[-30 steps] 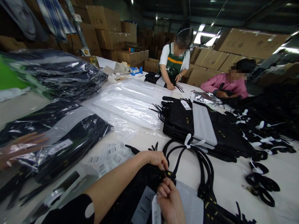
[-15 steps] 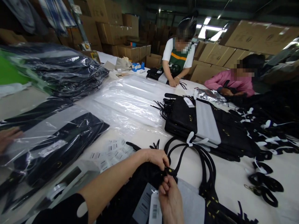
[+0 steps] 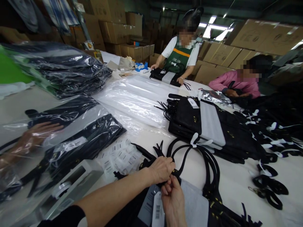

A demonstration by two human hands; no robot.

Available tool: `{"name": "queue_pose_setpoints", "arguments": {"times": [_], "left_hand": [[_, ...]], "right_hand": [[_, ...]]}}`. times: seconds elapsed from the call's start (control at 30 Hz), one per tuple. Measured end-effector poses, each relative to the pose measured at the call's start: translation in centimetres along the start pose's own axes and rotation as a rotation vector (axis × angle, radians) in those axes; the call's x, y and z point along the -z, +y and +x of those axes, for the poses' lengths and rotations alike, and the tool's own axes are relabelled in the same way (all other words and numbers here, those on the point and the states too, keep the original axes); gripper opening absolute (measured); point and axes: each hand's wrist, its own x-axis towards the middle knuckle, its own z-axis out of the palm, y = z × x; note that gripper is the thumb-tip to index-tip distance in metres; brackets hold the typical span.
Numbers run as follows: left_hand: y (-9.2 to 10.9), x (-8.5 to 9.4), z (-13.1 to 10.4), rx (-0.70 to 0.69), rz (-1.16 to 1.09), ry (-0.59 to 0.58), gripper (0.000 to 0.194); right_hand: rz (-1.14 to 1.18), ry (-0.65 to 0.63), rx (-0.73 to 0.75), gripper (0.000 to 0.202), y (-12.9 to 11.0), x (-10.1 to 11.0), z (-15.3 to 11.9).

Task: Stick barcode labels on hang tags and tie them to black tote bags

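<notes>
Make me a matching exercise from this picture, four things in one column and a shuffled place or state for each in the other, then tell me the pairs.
Things:
1. Left hand
2. Barcode tag
3. Plastic sheets
4. Cardboard boxes

Places and states:
A. Brown, stacked in the background
B. White, beside the right hand
C. Clear and shiny, spread flat
D. Curled at the lower end of a black strap

Pairs: 1-D, 2-B, 3-C, 4-A
</notes>
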Motion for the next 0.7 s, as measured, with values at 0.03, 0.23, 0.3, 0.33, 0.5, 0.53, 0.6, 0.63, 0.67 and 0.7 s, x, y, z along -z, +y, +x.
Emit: {"name": "queue_pose_setpoints", "arguments": {"times": [0.03,0.23,0.3,0.33,0.5,0.53,0.6,0.63,0.67,0.7], "left_hand": [[-0.2,0.2,0.1,0.007,-0.017,-0.015,0.022],[-2.1,2.6,1.4,-0.010,-0.194,-0.174,0.031],[-2.7,2.9,2.0,0.001,-0.271,-0.226,0.034],[-3.0,2.9,2.2,0.008,-0.313,-0.250,0.034],[-3.6,2.3,3.3,0.036,-0.496,-0.326,0.023],[-3.6,2.3,3.3,0.044,-0.517,-0.324,0.021],[-3.7,2.1,3.4,0.061,-0.545,-0.306,0.019],[-3.7,2.1,3.3,0.066,-0.554,-0.298,0.019],[-3.7,2.1,3.3,0.069,-0.561,-0.293,0.020],[-3.7,2.1,3.2,0.069,-0.567,-0.294,0.021]], "right_hand": [[0.002,-0.009,-0.004,0.017,0.0,0.0,0.1],[0.021,-0.071,-0.034,0.028,-0.3,-0.1,0.3],[0.027,-0.096,-0.049,0.030,-0.4,-0.1,0.3],[0.027,-0.107,-0.055,0.030,-0.4,-0.1,0.3],[0.028,-0.125,-0.074,0.032,-0.7,0.1,0.2],[0.031,-0.120,-0.079,0.032,-0.7,0.1,0.2],[0.040,-0.110,-0.090,0.032,-0.7,0.2,0.2],[0.045,-0.104,-0.095,0.032,-0.7,0.2,0.3],[0.051,-0.099,-0.099,0.032,-0.6,0.3,0.3],[0.057,-0.095,-0.102,0.032,-0.6,0.3,0.3]]}}
